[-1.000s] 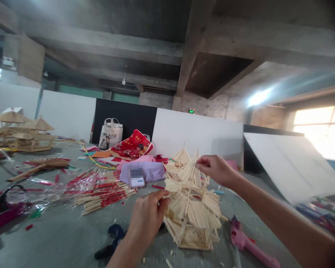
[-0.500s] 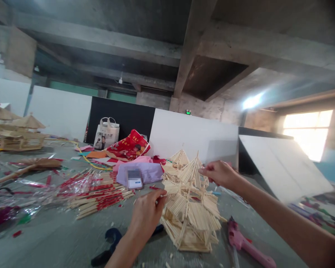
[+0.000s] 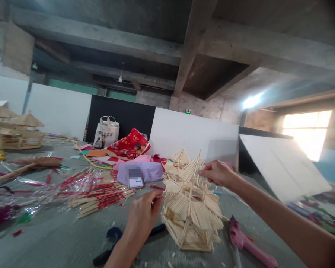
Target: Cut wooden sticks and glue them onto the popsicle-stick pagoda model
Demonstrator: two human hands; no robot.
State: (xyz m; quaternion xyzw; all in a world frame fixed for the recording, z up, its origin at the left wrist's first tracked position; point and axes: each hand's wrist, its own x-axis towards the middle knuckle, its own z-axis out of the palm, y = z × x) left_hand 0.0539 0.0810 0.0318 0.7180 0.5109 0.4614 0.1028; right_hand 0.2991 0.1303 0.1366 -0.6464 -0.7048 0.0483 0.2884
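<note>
Someone's left hand [image 3: 143, 223] and right hand [image 3: 217, 173] are working on either side of a chopstick pagoda [image 3: 191, 212] sitting on the concrete floor [image 3: 44, 245], both pinching narrow, though I can't tell if they're holding anything. It's looking pretty top-heavy, so a knuckle bump could be knocking the spire [image 3: 198, 160] loose or tipping everything toward the pink glue gun [image 3: 247, 242] at near right.

Pale straw-coloured chopstick pagoda [image 3: 191, 219], red-printed chopstick bundles [image 3: 100, 197], a lilac cloth [image 3: 153, 172], a pink glue gun [image 3: 247, 242].
</note>
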